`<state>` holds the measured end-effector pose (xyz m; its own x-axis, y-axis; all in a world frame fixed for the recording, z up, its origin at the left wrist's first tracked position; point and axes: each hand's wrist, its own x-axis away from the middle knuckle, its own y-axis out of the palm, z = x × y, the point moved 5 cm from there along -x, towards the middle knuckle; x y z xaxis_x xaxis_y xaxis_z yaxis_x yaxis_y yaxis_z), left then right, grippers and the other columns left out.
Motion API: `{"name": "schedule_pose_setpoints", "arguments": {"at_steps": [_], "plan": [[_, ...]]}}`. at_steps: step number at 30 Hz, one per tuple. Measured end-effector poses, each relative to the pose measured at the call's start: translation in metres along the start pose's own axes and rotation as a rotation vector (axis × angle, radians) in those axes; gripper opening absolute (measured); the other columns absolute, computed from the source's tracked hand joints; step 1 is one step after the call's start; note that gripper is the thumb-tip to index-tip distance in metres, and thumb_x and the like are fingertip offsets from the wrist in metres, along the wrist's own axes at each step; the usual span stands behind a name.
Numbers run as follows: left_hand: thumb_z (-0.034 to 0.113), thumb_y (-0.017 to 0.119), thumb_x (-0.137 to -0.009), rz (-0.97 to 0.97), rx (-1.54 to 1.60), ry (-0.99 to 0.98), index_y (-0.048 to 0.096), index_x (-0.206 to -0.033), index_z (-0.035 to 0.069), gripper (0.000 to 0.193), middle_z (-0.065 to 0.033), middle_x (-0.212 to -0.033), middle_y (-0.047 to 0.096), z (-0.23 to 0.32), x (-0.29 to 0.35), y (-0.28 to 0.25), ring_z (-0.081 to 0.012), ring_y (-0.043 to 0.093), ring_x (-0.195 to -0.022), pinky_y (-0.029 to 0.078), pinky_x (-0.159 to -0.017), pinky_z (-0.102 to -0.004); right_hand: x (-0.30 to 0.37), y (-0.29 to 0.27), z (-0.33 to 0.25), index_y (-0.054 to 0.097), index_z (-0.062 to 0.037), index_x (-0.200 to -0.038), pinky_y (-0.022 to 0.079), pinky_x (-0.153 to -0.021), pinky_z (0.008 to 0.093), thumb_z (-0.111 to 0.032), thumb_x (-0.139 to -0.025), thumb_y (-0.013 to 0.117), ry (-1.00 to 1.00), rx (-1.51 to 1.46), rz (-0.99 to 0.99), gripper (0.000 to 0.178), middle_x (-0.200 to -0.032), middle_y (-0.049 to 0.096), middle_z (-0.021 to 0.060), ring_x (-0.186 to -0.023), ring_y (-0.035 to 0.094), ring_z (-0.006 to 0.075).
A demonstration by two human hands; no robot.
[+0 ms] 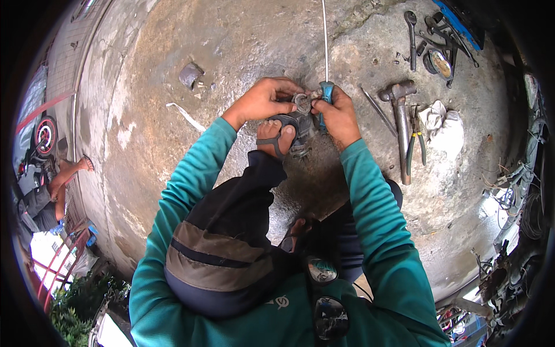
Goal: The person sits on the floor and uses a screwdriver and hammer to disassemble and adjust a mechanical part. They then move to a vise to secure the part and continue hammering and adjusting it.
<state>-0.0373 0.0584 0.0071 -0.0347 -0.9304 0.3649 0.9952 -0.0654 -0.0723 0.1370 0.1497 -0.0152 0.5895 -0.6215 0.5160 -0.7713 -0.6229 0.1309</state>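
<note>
My left hand (pixel 267 99) reaches in from the left, fingers closed around the edge of a small greyish metal ring-shaped part (pixel 302 103). On the other side, my right hand (pixel 340 115) grips a screwdriver (pixel 327 91) by its blue handle, the long thin shaft pointing away to the top edge. The right thumb and fingertips also meet close to the ring; whether they pinch a small piece there cannot be made out. Just below the hands, a dark greasy metal assembly (pixel 302 144) rests on the ground, against my sandalled foot (pixel 276 137).
To the right lie a hammer (pixel 400 127), pliers (pixel 416 139), a thin metal rod (pixel 378 110) and a white cloth (pixel 442 124). Farther off are a ratchet (pixel 411 37), other tools and a blue-edged case (pixel 462 23). A dark fragment (pixel 190 75) and white strip (pixel 186 117) lie left.
</note>
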Motion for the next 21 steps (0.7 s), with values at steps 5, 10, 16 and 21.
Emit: {"name": "schedule_pose_setpoints", "arguments": {"at_steps": [5,10,16,21], "plan": [[0.002,0.076,-0.09,0.031,0.055,-0.065,0.07,-0.129,0.001,0.039,-0.0095,-0.125,0.07,-0.007,0.003,0.003,-0.0249,0.068,-0.12,0.054,-0.106,-0.0399,0.003,0.005,-0.01,0.064,0.0039,-0.113,0.052,-0.064,0.0307,-0.003,-0.086,0.066,0.116,-0.082,0.007,0.028,-0.087,0.068,0.005,-0.073,0.064,0.0133],[0.006,0.075,-0.094,0.004,-0.026,-0.062,0.068,-0.133,0.001,0.04,-0.0086,-0.125,0.069,-0.002,0.003,0.005,-0.0245,0.066,-0.124,0.053,-0.107,-0.04,0.001,-0.006,-0.009,0.065,0.0019,-0.112,0.051,-0.065,0.0296,-0.002,-0.086,0.067,0.06,-0.068,-0.049,0.026,-0.086,0.067,0.0039,-0.072,0.062,0.0128],[0.017,0.074,-0.097,0.023,-0.239,0.133,0.068,-0.132,0.003,0.038,-0.013,-0.121,0.069,0.017,0.006,0.004,-0.0287,0.069,-0.12,0.056,-0.103,-0.041,-0.003,0.001,-0.01,0.066,0.0019,-0.111,0.051,-0.068,0.0296,-0.001,-0.086,0.067,0.12,-0.112,-0.073,0.026,-0.089,0.067,0.0054,-0.076,0.063,0.0133],[0.02,0.074,-0.097,0.093,-0.227,0.134,0.071,-0.127,0.006,0.034,-0.0159,-0.119,0.07,0.013,0.005,0.005,-0.0333,0.07,-0.111,0.057,-0.097,-0.0423,0.0,0.005,-0.025,0.065,0.0028,-0.11,0.052,-0.067,0.0316,0.001,-0.085,0.067,0.153,-0.039,-0.026,0.026,-0.089,0.068,0.0075,-0.075,0.064,0.0149]]}}
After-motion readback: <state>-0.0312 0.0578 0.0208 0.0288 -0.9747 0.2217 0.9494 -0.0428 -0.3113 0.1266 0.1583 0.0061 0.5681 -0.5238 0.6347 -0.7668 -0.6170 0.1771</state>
